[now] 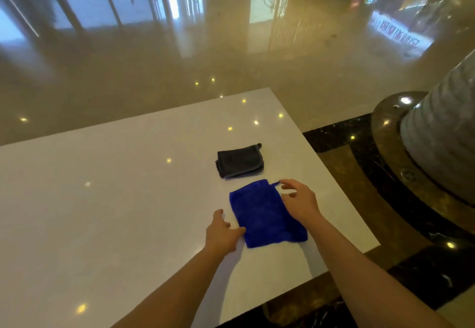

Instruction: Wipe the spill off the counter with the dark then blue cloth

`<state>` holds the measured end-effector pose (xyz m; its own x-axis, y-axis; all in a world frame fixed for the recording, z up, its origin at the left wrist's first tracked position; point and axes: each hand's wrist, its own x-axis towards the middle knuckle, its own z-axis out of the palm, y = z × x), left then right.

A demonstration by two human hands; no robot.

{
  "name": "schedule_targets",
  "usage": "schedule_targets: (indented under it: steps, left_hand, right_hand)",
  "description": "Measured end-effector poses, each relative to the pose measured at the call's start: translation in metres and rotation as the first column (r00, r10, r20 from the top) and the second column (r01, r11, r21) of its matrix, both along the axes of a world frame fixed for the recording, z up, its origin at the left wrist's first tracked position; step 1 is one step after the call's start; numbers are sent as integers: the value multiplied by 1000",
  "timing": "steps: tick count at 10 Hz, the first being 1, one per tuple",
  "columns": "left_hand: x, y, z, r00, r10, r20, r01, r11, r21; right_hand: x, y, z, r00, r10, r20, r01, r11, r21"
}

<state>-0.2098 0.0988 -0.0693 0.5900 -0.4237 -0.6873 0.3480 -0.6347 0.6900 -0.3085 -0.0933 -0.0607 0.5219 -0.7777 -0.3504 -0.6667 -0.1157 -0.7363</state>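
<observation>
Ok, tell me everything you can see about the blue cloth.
The blue cloth is bright royal blue, plush like microfibre, folded into a rough rectangle and lying flat on the white counter. A small loop sticks out at its far right corner. The left hand touches its left edge; the right hand is over its right side. The dark cloth lies just beyond, apart.

The folded cloth (267,214) lies flat on the table (115,199), toward its right edge and near the front. A second folded cloth (240,163) lies on the table just behind the first one, apart from it by a narrow gap. The left hand (222,232) rests at the first cloth's front left corner, fingers (237,230) touching its edge. The right hand (299,203) hovers over that cloth's right side. Right of the cloth, beyond the table edge, a column base (411,147) stands on the floor (180,70).
</observation>
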Motion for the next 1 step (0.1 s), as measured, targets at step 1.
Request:
schedule_targets:
  steps: [1]
  left_hand:
    - [7,-3,23,980,-84,179,56,986,159]
  right_hand:
    - [3,-8,9,982,187,-12,-186,981,46]
